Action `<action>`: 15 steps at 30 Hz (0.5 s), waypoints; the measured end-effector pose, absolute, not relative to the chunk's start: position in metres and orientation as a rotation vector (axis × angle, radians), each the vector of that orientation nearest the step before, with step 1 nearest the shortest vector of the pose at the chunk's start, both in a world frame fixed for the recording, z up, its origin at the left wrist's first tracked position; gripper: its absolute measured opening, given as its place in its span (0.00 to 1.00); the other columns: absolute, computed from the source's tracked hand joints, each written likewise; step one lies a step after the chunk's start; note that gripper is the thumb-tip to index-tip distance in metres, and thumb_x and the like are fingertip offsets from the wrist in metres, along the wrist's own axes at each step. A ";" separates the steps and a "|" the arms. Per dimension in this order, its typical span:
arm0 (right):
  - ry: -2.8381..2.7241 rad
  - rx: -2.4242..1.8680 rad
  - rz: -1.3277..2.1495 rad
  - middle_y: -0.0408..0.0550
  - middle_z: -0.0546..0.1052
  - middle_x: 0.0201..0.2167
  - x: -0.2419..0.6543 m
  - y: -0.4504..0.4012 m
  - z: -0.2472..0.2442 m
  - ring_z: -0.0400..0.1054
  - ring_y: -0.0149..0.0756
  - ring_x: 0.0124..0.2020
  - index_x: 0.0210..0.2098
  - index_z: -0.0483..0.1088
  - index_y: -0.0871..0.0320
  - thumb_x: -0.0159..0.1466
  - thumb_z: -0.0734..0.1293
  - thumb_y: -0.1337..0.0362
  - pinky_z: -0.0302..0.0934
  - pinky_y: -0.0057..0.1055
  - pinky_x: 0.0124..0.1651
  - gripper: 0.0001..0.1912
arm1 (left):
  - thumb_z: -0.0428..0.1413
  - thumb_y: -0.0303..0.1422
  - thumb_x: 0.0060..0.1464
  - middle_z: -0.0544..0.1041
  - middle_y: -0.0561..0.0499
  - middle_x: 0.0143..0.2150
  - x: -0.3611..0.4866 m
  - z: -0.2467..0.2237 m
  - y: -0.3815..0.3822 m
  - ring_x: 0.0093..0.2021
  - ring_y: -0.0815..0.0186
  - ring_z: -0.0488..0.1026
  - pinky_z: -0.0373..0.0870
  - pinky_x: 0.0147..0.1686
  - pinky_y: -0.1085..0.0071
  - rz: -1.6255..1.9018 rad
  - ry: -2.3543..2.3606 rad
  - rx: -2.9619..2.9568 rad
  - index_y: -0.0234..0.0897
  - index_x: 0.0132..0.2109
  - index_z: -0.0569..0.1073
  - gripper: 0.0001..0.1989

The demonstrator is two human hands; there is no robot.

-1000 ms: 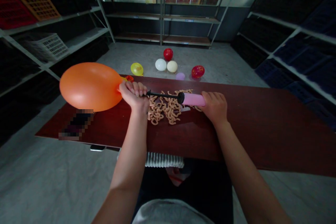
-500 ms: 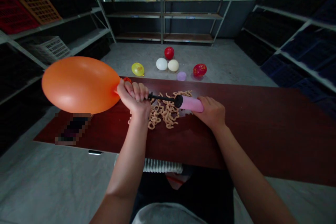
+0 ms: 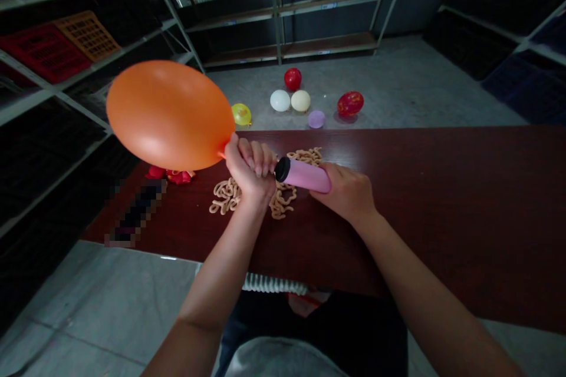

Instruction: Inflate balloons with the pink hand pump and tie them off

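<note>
A large inflated orange balloon (image 3: 170, 115) extends up and left from my left hand (image 3: 252, 165), whose fingers are wrapped round its neck and the nozzle end of a hand pump. My right hand (image 3: 349, 191) grips the pink barrel of the pump (image 3: 307, 175). The barrel's black cap sits close against my left hand, and hardly any of the black rod shows. Beneath and behind my hands, tan twisted strands (image 3: 227, 195) lie on the dark red table (image 3: 424, 206).
Red items (image 3: 179, 177) and a blurred dark phone-like object (image 3: 138, 212) lie at the table's left. Beyond its far edge, yellow, white, cream, red and purple balloons (image 3: 316, 119) rest on the floor. Shelves with crates (image 3: 86, 35) stand at the left; more racks stand behind and right.
The pump's barrel and my left hand have come together, so the black rod has slid in. The orange balloon appears higher and further right; the view has tilted.
</note>
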State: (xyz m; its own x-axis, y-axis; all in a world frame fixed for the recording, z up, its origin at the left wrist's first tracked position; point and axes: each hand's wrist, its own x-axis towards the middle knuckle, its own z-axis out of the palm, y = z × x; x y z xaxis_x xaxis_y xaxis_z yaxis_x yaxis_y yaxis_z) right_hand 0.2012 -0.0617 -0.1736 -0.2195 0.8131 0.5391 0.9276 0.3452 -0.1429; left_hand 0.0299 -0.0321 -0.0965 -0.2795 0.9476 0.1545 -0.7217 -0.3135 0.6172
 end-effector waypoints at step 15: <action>-2.140 -1.583 -0.509 0.52 0.78 0.39 0.212 -0.056 -0.174 0.67 0.40 0.38 0.49 0.71 0.59 0.66 0.62 0.52 0.50 0.33 0.39 0.19 | 0.42 0.33 0.67 0.42 0.59 0.12 -0.014 -0.103 -0.017 0.12 0.74 0.41 0.42 0.14 0.72 1.957 0.515 0.443 0.38 0.19 0.44 0.26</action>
